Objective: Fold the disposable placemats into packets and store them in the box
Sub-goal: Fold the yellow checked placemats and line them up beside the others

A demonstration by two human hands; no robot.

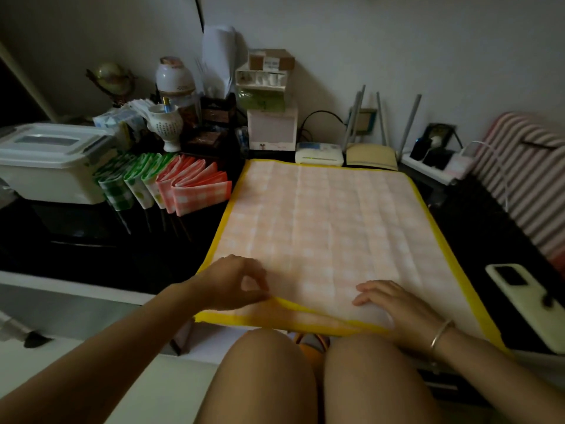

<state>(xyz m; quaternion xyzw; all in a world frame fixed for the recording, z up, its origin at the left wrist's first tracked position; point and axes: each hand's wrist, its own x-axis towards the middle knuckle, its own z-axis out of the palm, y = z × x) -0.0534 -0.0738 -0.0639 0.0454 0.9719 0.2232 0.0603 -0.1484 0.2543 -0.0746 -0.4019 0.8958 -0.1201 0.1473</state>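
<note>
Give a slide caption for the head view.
Left hand pinches, right hand presses the near edge of the checked placemat.

The middle of the bench (101,252) is being covered by the spread placemat (321,228), and its flat top is being left open for a hand to pass over. A bare dark strip is being left beside it, in front of the lidded box (52,166) and the row of folded packets (165,182). The back is being blocked by a vase (163,127), stacked cartons (270,96) and two routers (371,157). The right side is being narrowed by a phone (526,307) and a striped cushion (526,179).
</note>
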